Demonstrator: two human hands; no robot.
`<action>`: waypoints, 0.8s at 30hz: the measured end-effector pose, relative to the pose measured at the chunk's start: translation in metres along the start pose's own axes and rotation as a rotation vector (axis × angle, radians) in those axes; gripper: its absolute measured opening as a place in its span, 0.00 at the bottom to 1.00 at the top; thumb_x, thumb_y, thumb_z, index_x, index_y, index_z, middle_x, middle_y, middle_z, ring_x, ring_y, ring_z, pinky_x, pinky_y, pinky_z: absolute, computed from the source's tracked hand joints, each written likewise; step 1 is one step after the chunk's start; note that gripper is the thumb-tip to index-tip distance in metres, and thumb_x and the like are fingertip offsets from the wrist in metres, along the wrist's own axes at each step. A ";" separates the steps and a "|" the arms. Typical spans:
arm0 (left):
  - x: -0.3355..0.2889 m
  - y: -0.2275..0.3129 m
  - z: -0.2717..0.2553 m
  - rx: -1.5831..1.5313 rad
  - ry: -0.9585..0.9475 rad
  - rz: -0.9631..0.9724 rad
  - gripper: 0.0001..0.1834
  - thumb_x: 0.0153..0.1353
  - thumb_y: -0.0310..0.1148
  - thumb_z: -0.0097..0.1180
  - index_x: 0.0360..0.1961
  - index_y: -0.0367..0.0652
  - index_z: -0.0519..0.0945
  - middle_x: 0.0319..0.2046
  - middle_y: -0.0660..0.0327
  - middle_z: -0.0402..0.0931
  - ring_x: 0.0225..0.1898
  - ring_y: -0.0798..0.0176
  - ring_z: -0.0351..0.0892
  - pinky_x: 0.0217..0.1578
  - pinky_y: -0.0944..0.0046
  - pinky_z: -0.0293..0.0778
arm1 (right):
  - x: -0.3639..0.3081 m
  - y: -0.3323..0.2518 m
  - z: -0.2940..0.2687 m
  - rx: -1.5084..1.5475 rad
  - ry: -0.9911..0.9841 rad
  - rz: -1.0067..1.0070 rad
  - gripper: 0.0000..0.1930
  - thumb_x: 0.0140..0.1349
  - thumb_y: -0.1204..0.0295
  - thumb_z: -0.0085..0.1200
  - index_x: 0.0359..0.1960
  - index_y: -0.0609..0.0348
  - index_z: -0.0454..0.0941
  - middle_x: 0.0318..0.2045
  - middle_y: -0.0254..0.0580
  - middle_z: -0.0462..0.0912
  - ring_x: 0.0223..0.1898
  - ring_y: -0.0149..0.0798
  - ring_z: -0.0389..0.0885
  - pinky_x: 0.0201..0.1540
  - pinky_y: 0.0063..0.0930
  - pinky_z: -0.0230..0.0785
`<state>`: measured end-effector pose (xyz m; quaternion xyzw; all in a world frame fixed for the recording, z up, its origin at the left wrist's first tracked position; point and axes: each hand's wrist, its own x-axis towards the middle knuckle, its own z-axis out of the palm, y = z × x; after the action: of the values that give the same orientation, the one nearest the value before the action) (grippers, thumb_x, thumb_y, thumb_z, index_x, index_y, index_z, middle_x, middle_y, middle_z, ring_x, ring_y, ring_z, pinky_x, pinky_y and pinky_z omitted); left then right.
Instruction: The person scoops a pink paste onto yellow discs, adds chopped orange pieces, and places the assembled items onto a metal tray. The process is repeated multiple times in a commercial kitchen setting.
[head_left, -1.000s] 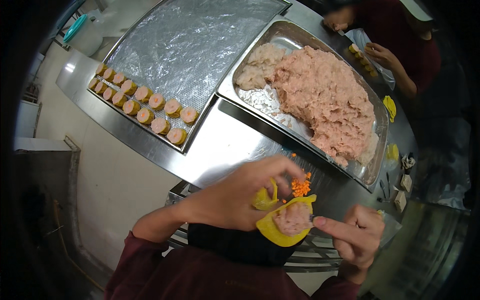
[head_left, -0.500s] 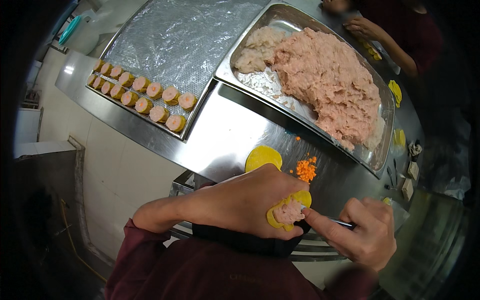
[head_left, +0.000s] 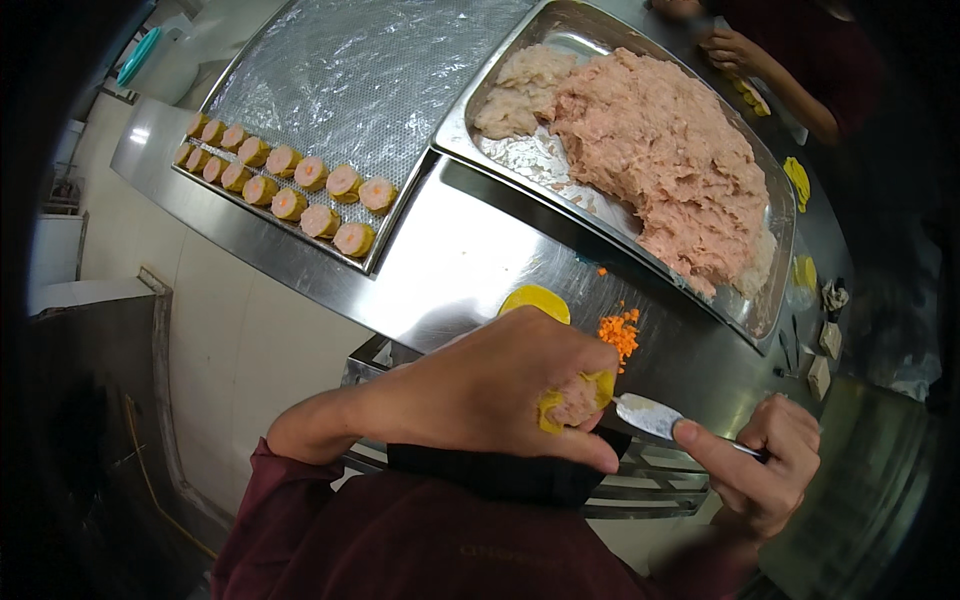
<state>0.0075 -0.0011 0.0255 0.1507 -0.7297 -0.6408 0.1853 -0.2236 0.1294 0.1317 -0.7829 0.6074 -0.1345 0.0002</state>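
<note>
My left hand [head_left: 500,385] is curled around a dumpling [head_left: 574,402], a yellow wrapper with pale pink meat filling showing at its open top. In my right hand [head_left: 762,462] is a small metal spatula [head_left: 655,417], its blade pointing at the dumpling and just apart from it. A little filling smears the blade. Partly hidden behind my left hand lie round yellow wrappers [head_left: 537,300] on the steel table. Beside them sits a small heap of chopped orange bits, like carrot [head_left: 619,335].
A deep metal pan [head_left: 455,130] holds a large mound of pink minced meat [head_left: 660,160]. Left of it, a film-covered tray [head_left: 350,70] carries two rows of finished-looking dumplings [head_left: 320,221]. Another person's hand [head_left: 735,52] works at the far right. More yellow wrappers [head_left: 797,183] lie along the right edge.
The spatula has pulled away from the filling, to the right, so its blade now shows. My left fingers have closed more around the wrapper, gathering its edge inward.
</note>
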 end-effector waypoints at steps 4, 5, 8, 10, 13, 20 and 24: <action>0.006 0.000 0.012 0.000 -0.080 -0.030 0.22 0.60 0.44 0.79 0.28 0.43 0.77 0.23 0.57 0.79 0.25 0.53 0.82 0.28 0.57 0.71 | -0.003 0.002 0.021 0.103 0.132 -0.099 0.21 0.40 0.69 0.79 0.40 0.31 0.97 0.20 0.25 0.53 0.18 0.29 0.58 0.23 0.28 0.47; 0.008 0.000 0.014 -0.010 -0.060 0.000 0.21 0.60 0.43 0.78 0.28 0.43 0.77 0.22 0.57 0.78 0.25 0.54 0.82 0.28 0.57 0.71 | -0.004 0.003 0.026 0.102 0.146 -0.149 0.23 0.41 0.71 0.82 0.43 0.31 0.97 0.20 0.23 0.52 0.17 0.27 0.56 0.21 0.26 0.43; 0.010 0.002 0.015 -0.011 0.004 0.045 0.19 0.62 0.41 0.76 0.29 0.43 0.77 0.21 0.58 0.76 0.25 0.56 0.81 0.28 0.57 0.70 | -0.008 0.006 0.028 0.032 0.133 -0.139 0.22 0.41 0.71 0.82 0.40 0.29 0.97 0.20 0.24 0.51 0.17 0.28 0.55 0.22 0.27 0.43; 0.008 0.007 0.012 0.044 -0.001 -0.055 0.18 0.63 0.40 0.75 0.30 0.44 0.78 0.22 0.59 0.76 0.26 0.57 0.82 0.28 0.57 0.70 | -0.012 0.008 0.023 0.041 0.151 -0.083 0.21 0.42 0.71 0.81 0.39 0.29 0.97 0.20 0.24 0.51 0.17 0.28 0.55 0.22 0.27 0.44; -0.002 0.015 0.005 -0.325 -0.029 -0.220 0.17 0.63 0.40 0.75 0.31 0.44 0.78 0.25 0.60 0.78 0.28 0.57 0.83 0.29 0.57 0.71 | -0.016 0.011 0.018 0.079 0.170 -0.028 0.20 0.42 0.70 0.81 0.39 0.29 0.97 0.19 0.23 0.53 0.17 0.28 0.56 0.22 0.28 0.45; 0.010 0.003 0.016 -0.080 -0.067 0.093 0.19 0.63 0.38 0.75 0.30 0.39 0.75 0.21 0.57 0.74 0.23 0.53 0.77 0.28 0.54 0.69 | -0.011 0.010 0.023 0.213 0.176 -0.151 0.22 0.40 0.70 0.80 0.41 0.31 0.97 0.19 0.22 0.53 0.17 0.27 0.55 0.21 0.25 0.43; 0.013 0.002 0.017 0.026 -0.057 0.096 0.19 0.63 0.38 0.76 0.30 0.44 0.74 0.24 0.60 0.75 0.27 0.52 0.79 0.30 0.54 0.70 | -0.016 0.000 0.017 0.075 0.095 -0.077 0.18 0.38 0.67 0.75 0.36 0.33 0.97 0.22 0.26 0.52 0.20 0.30 0.57 0.25 0.29 0.47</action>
<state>-0.0116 0.0085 0.0264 0.0996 -0.7494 -0.6256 0.1928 -0.2235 0.1416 0.1121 -0.7978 0.5708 -0.1943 -0.0043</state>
